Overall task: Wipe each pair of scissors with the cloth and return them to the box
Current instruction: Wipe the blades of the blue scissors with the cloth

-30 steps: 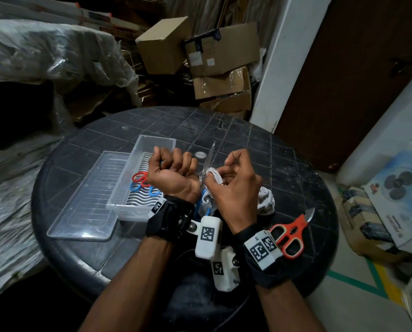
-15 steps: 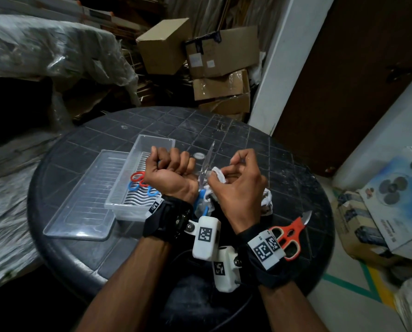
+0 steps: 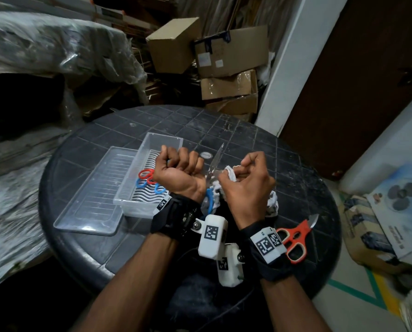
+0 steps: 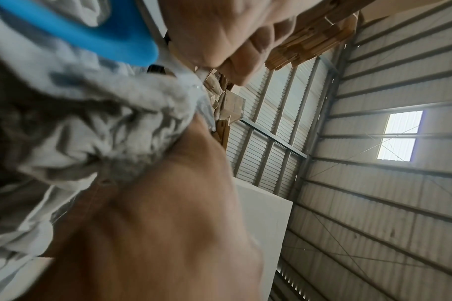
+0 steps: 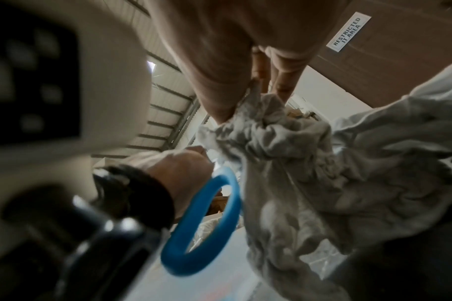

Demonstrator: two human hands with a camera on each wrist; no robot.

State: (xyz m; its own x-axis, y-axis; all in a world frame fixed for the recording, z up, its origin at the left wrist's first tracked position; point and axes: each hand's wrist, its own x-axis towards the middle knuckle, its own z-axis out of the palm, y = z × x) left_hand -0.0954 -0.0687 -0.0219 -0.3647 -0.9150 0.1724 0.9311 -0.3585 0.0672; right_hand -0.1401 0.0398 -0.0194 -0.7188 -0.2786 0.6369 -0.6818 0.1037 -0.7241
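My left hand (image 3: 179, 172) grips a pair of blue-handled scissors (image 3: 209, 200) over the round black table (image 3: 248, 144), blades (image 3: 215, 161) pointing up and away. My right hand (image 3: 245, 178) pinches a crumpled white cloth (image 3: 231, 172) against the blades; the rest of the cloth (image 3: 272, 204) hangs behind my wrist. The blue handle ring (image 5: 209, 222) and cloth (image 5: 310, 183) fill the right wrist view. A clear plastic box (image 3: 149, 178) to the left holds red scissors (image 3: 146, 174) and blue scissors (image 3: 149, 185). Orange scissors (image 3: 296, 236) lie on the table at the right.
The box's clear lid (image 3: 97, 195) lies flat left of the box. Cardboard cartons (image 3: 226, 65) are stacked behind the table, plastic-wrapped bundles (image 3: 44, 49) at the left. A fan carton (image 3: 396, 207) sits on the floor at the right, near the table's edge.
My right hand has shifted the cloth along the scissor blades, fingers curling tighter around it. The left hand keeps its hold on the scissors in about the same place.
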